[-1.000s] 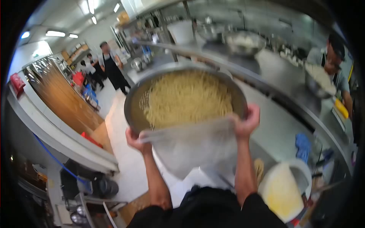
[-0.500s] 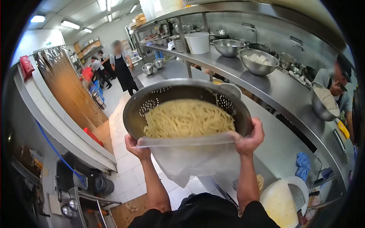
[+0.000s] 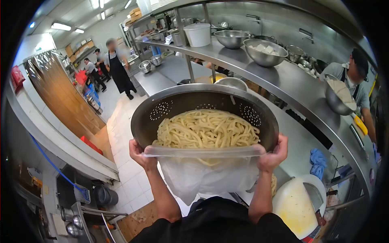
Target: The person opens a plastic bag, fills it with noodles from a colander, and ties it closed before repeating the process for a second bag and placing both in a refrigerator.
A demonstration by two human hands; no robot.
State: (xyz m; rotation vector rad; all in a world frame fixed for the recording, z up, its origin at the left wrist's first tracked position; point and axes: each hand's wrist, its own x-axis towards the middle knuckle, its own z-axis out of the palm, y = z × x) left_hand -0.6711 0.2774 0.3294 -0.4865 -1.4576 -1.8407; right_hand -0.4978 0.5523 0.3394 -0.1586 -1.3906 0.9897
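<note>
A large metal colander (image 3: 204, 92) is held up in front of my body, tilted toward me, with a heap of thick pale noodles (image 3: 208, 129) inside. My left hand (image 3: 142, 156) grips its left side together with one end of a clear plastic bag's edge. On the right side, my right hand (image 3: 274, 154) holds the colander and the other end of that edge. The plastic bag (image 3: 210, 174) hangs below the near rim, stretched between both hands. A few noodles show through the plastic near the rim. My fingers behind the colander are partly hidden.
A steel shelf (image 3: 291, 87) on the right bears metal bowls (image 3: 265, 52) and a white bucket (image 3: 197, 35). Below it are a blue cloth (image 3: 318, 162) and a white board (image 3: 295, 206). A person in an apron (image 3: 117, 71) stands ahead; another person (image 3: 356, 77) is at right.
The view has shifted slightly, and the colander appears a little larger. Some noodles now show lower, behind the plastic. Both hands keep their hold.
</note>
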